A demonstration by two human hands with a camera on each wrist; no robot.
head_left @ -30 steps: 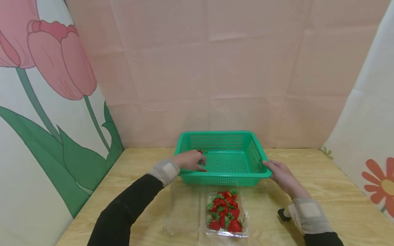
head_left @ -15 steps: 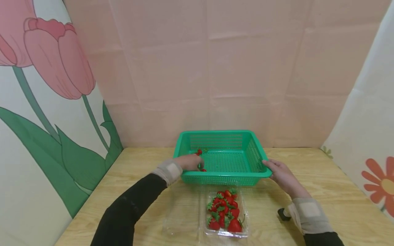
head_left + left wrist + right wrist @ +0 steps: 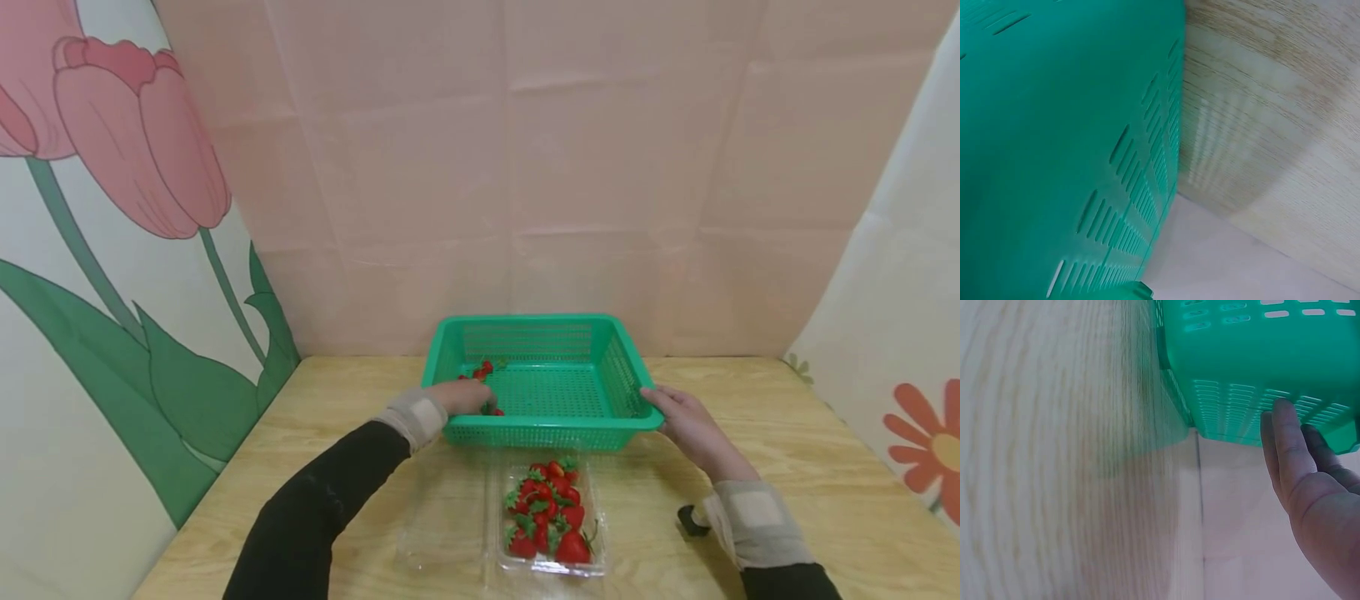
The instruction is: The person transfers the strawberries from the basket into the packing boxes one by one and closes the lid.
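Stood toward the back edge of the table point(image 3: 810, 467), middle: green basket point(image 3: 551, 333), a few strawberries point(image 3: 483, 368) lying in its left near corner. Reached over the near rim into that corner, left hand point(image 3: 465, 396), fingers curled among the berries, though hard to tell whether pinching one; rested against the basket's right near corner, right hand point(image 3: 686, 425), fingers straight along the wall. Lay just in front of the basket, at the table's near edge, clear box point(image 3: 551, 517) of more strawberries, lid open to its left.
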